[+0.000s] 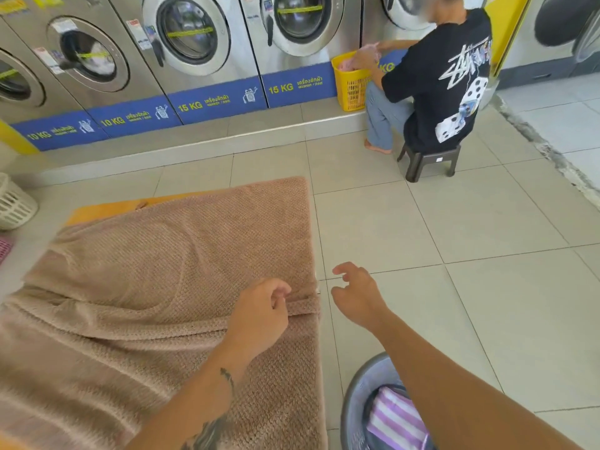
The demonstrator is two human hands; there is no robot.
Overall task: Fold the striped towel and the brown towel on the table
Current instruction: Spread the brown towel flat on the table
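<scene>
Left grip [259,315] pinches brown towel [168,254] on laundromat table [97,211].

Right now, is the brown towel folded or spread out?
Mostly spread: the brown towel covers the table, with one edge lapping over a lower layer by the left hand.

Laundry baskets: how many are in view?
3: yellow basket by the washers, white basket at left edge, grey basket at bottom holding the striped towel. A pink object at left edge might be a fourth.
</scene>
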